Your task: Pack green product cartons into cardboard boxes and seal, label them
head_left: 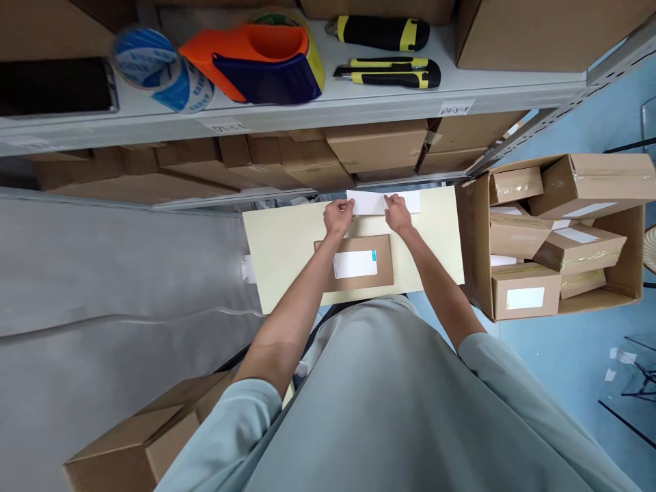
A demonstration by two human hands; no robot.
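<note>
Two hands are at a white strip of paper near the far edge of a pale yellow board. My left hand pinches the strip's left end between thumb and fingers. Around its middle, my right hand has its fingers drawn together on the paper, the index fingertip pressing on top. More white paper shows to the right of that hand. Closer to my body lies a closed cardboard box with a white label that has a blue patch; my left forearm crosses its left side.
A large open carton full of smaller boxes stands right. On the shelf ahead are two utility knives, an orange and blue tape dispenser, blue tape rolls and a dark flat object. Cardboard boxes sit lower left.
</note>
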